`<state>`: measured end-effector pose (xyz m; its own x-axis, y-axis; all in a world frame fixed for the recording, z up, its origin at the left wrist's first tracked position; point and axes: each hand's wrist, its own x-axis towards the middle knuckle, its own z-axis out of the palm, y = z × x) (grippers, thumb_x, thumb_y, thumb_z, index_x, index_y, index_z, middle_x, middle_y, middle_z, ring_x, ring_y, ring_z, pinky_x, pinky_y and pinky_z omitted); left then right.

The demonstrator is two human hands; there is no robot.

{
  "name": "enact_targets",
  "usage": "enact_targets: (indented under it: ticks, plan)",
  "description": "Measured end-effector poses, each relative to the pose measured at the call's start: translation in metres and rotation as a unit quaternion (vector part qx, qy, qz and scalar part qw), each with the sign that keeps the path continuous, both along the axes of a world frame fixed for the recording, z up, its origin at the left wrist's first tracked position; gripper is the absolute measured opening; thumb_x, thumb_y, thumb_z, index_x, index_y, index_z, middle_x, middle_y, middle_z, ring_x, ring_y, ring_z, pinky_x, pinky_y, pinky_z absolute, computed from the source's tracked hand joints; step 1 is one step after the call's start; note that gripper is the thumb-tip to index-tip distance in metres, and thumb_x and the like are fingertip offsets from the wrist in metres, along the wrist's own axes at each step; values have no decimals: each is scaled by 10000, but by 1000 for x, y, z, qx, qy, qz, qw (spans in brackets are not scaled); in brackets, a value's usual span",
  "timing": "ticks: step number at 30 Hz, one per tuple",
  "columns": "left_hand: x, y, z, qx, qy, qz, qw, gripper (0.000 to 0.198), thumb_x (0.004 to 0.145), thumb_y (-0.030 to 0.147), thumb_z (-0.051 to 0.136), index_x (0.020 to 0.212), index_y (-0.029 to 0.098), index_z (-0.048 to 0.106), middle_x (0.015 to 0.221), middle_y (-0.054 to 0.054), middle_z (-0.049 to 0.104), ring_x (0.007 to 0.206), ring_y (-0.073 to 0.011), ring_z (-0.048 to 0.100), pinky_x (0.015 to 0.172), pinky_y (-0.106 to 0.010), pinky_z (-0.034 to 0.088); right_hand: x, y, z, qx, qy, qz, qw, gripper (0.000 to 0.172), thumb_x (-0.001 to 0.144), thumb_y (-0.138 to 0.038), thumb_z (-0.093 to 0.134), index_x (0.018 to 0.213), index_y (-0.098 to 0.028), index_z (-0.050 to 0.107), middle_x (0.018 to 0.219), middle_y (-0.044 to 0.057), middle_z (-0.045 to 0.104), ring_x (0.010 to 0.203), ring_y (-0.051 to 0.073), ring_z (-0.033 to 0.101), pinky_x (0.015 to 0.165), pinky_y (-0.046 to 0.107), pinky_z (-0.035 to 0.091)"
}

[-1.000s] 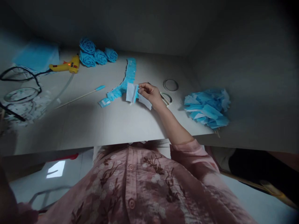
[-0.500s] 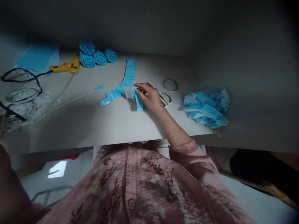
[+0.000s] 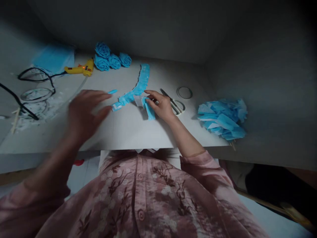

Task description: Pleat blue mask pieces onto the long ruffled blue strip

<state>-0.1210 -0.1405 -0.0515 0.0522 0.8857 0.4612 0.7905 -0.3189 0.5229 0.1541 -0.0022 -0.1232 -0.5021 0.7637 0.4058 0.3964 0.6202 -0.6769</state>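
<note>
My right hand (image 3: pixel 162 105) pinches a folded blue-and-white strip (image 3: pixel 150 109), which looks like thin mask fabric; its loose end hangs toward the table. Just behind it lies a long pleated blue strip (image 3: pixel 141 81), curved across the table. My left hand (image 3: pixel 86 114), slightly blurred, hovers left of the pleated strip with thumb and fingers apart and nothing between them. It covers most of a thin stick, whose blue-wrapped tip (image 3: pixel 113 91) shows past the fingers. Scissors (image 3: pixel 177 106) lie beside my right hand, partly hidden by it.
Several rolled blue fabric roses (image 3: pixel 102 62) sit at the back, beside a yellow glue gun (image 3: pixel 86 68) with a black cord. Blue sheets (image 3: pixel 54 59) and white scraps (image 3: pixel 37 109) lie at left. A tape ring (image 3: pixel 184 92) and a blue fabric bundle (image 3: pixel 223 119) are at right.
My left hand has come up from the lower left edge to over the table, above the stick. My right hand keeps its pinch on the strip. The view has shifted slightly.
</note>
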Motion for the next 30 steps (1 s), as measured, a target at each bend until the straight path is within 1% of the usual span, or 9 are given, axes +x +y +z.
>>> enact_targets:
  ticks: [5, 9, 11, 16, 19, 22, 25, 28, 30]
  plan:
    - [47, 66, -25, -5, 35, -32, 999, 595, 908, 383, 781, 1466, 220, 655, 1490, -121, 707, 1398, -338, 619, 1213, -509, 454, 1, 0, -1, 4, -13, -1, 1000, 456, 1051, -332, 590, 1488, -241, 685, 1171, 78, 826, 976, 203, 753, 924, 348, 588]
    - [69, 97, -34, -66, -14, -44, 997, 579, 884, 200, 719, 1458, 241, 650, 1161, -55, 791, 1125, -253, 726, 1139, -432, 500, 0, -1, 1, 4, -18, -9, 1000, 461, 1044, -319, 589, 1489, -242, 681, 1150, 70, 827, 973, 201, 747, 938, 342, 581]
    - [72, 99, -34, -75, -41, -48, 995, 537, 881, 151, 662, 1410, 241, 682, 1057, -28, 787, 1049, -221, 733, 1110, -394, 515, -1, 0, 0, -7, -6, -14, 1000, 458, 1035, -323, 600, 1478, -242, 685, 1155, 70, 825, 981, 207, 748, 935, 343, 581]
    - [67, 82, -28, -61, -101, -41, 992, 457, 873, 180, 602, 1312, 207, 726, 1050, -45, 783, 1032, -209, 717, 980, -320, 551, -5, 10, -8, -105, 97, -67, 988, 488, 1017, -351, 616, 1479, -196, 649, 1015, 62, 808, 875, 203, 714, 861, 344, 597]
    - [57, 72, -29, -135, -106, -84, 982, 357, 908, 322, 627, 1219, 212, 763, 867, -23, 754, 829, -196, 680, 801, -297, 538, -5, 18, -12, -146, 133, -91, 976, 499, 1026, -392, 618, 1486, -199, 625, 939, 41, 782, 824, 191, 679, 849, 349, 601]
    - [50, 73, -33, -174, -154, -90, 968, 383, 1020, 486, 508, 1046, 204, 765, 713, -21, 678, 665, -179, 606, 704, -316, 486, -4, 18, -11, -138, 134, -90, 977, 517, 1039, -468, 612, 1489, -215, 631, 948, 41, 771, 830, 190, 671, 846, 348, 602]
    - [55, 82, -37, -135, -156, -61, 977, 485, 1054, 540, 414, 864, 211, 716, 788, -62, 713, 747, -194, 636, 772, -343, 482, -5, 11, -7, -111, 104, -84, 985, 540, 1048, -524, 597, 1502, -235, 640, 1002, 55, 782, 870, 195, 681, 840, 335, 601]
    - [71, 90, -41, -142, -118, -72, 980, 384, 964, 524, 558, 764, 211, 657, 796, -44, 700, 775, -186, 606, 751, -323, 457, -5, 3, -1, -81, 88, -78, 990, 516, 1052, -502, 595, 1492, -240, 654, 1049, 67, 799, 909, 202, 693, 843, 328, 595]
    - [80, 95, -43, -171, -117, -81, 975, 307, 872, 430, 656, 678, 210, 566, 683, 7, 579, 693, -151, 514, 686, -299, 401, -4, 1, 0, -69, 90, -75, 991, 496, 1051, -485, 601, 1474, -234, 666, 1060, 74, 804, 922, 205, 699, 852, 331, 591]
